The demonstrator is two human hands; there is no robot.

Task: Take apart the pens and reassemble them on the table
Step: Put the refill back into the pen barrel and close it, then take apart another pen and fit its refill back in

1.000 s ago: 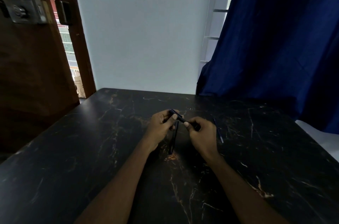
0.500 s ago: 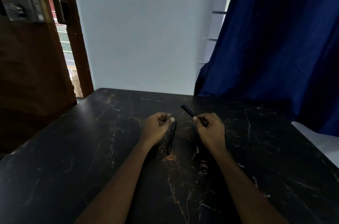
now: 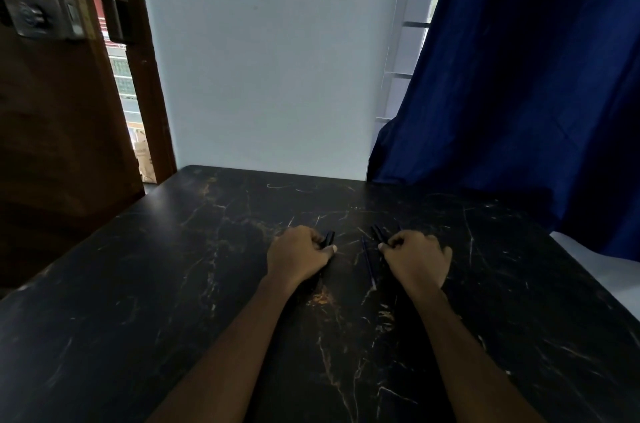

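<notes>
My left hand (image 3: pixel 300 255) rests low on the black marble table (image 3: pixel 173 284), fingers curled around a dark pen part (image 3: pixel 328 238) whose tip pokes out past the thumb. My right hand (image 3: pixel 417 258) is also down on the table, closed on a black pen barrel (image 3: pixel 378 233) that sticks out up and to the left. Between the hands a thin blue refill (image 3: pixel 369 261) lies on the marble, beside the right thumb. Most of each held piece is hidden inside the fists.
A blue curtain (image 3: pixel 519 83) hangs at the back right, reaching the table's far corner. A brown wooden door (image 3: pixel 52 111) stands open on the left. The white wall (image 3: pixel 270 59) meets the table's far edge.
The two hands pulled the pen apart and moved away from each other. Both have dropped to the table top, the left one over the pen that lay there. The refill now lies between them.
</notes>
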